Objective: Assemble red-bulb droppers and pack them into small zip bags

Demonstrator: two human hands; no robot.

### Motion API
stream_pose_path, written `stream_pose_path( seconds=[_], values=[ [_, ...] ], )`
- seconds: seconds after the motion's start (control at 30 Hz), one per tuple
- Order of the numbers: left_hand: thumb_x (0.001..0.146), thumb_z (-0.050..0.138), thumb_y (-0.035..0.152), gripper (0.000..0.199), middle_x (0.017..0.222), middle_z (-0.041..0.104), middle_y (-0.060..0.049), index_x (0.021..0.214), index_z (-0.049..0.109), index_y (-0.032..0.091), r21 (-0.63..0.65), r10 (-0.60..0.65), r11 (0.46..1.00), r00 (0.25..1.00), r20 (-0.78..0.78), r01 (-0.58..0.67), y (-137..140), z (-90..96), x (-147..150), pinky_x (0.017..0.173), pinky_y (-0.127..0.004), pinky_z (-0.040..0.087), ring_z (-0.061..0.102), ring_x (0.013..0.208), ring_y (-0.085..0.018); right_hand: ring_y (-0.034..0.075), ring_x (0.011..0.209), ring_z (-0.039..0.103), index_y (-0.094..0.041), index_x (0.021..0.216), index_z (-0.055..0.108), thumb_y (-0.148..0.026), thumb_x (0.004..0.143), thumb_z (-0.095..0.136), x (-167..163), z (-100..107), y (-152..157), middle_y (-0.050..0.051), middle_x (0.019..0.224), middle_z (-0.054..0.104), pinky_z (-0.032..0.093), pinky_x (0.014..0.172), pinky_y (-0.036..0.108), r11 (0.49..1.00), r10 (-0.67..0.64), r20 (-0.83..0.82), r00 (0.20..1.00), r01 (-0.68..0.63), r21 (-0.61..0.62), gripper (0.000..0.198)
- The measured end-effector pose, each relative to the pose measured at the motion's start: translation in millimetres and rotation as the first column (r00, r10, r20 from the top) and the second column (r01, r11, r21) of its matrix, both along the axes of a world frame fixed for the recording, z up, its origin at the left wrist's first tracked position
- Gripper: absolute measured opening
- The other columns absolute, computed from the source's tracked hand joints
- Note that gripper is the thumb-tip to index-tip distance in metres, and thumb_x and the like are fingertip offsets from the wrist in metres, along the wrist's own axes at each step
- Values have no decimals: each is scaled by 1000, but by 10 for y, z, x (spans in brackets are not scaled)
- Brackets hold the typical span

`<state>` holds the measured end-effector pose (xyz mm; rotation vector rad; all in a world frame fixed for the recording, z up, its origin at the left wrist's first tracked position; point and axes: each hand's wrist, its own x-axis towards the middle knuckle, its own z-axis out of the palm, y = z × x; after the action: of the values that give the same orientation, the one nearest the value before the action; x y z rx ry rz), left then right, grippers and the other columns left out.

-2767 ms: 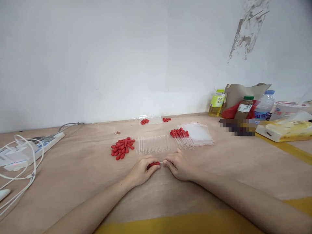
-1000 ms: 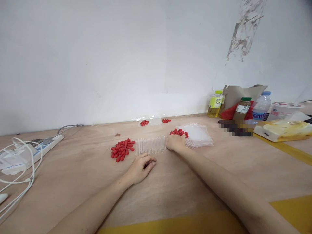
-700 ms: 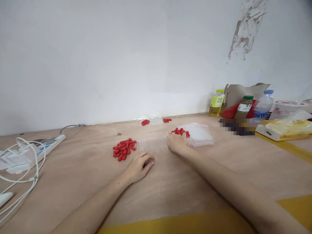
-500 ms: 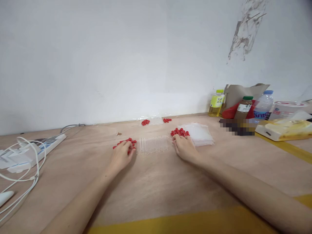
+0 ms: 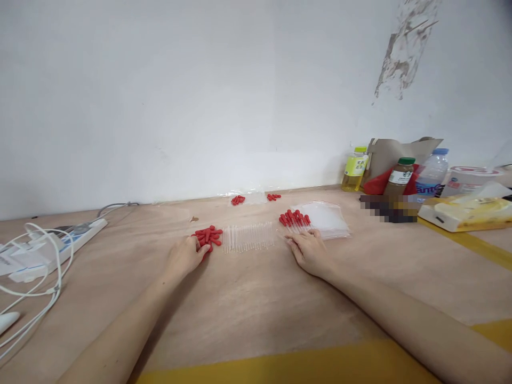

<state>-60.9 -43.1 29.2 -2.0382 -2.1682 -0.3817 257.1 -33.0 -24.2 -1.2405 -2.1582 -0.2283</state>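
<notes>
My left hand (image 5: 186,257) curls round the near left edge of a pile of red rubber bulbs (image 5: 208,233), thumb and fingers closed among them; its fingertips are partly hidden. To the right of the pile lies a row of thin clear dropper tubes (image 5: 248,237), side by side. Beyond the row, my right hand (image 5: 310,252) is closed in a pinch on a thin clear tube (image 5: 281,231), faintly visible at the fingertips. Just above that hand, several droppers with red bulbs fitted (image 5: 295,218) lie together, beside a stack of clear plastic bags (image 5: 330,220).
Near the wall are two small groups of red bulbs (image 5: 238,200) on clear plastic. A power strip (image 5: 86,240) with white cables is at left. Bottles (image 5: 354,169), a grey bag (image 5: 400,152) and a tissue pack (image 5: 472,210) stand at right. Yellow tape (image 5: 280,368) crosses the front.
My left hand has shifted left and lower, uncovering more of the bulb pile. My right hand has drawn slightly nearer with the tube, exposing the fitted droppers.
</notes>
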Motion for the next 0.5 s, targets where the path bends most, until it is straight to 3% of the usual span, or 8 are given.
stream_pose_path(
  seconds=[0.23, 0.33, 0.5],
  values=[
    [70, 53, 32, 24, 54, 55, -4, 50, 49, 19, 87, -20, 996, 1000, 7, 20, -110, 125, 110, 43, -25, 27, 54, 53, -21, 17, 83, 56, -16, 100, 56, -20, 86, 36, 1, 17, -23, 7, 87, 66, 24, 82, 34, 999, 10, -17, 1000, -11, -32, 25],
    [72, 52, 32, 22, 61, 57, -2, 56, 54, 18, 133, -196, 973, 979, 53, 187, -202, 110, 314, 49, -24, 32, 55, 59, -18, 17, 83, 56, -16, 97, 56, -19, 86, 35, 6, 8, -17, 7, 87, 65, 25, 83, 34, 999, 33, -32, 999, -34, -32, 24],
    [78, 51, 31, 18, 68, 56, -2, 69, 57, 17, 181, -502, 861, 850, 156, 475, -301, -150, 680, 54, -24, 37, 52, 60, -15, 15, 81, 54, -16, 89, 55, -19, 86, 35, 14, 1, -19, 6, 87, 62, 30, 79, 31, 987, 149, -57, 987, -152, -47, 20]
  ],
)
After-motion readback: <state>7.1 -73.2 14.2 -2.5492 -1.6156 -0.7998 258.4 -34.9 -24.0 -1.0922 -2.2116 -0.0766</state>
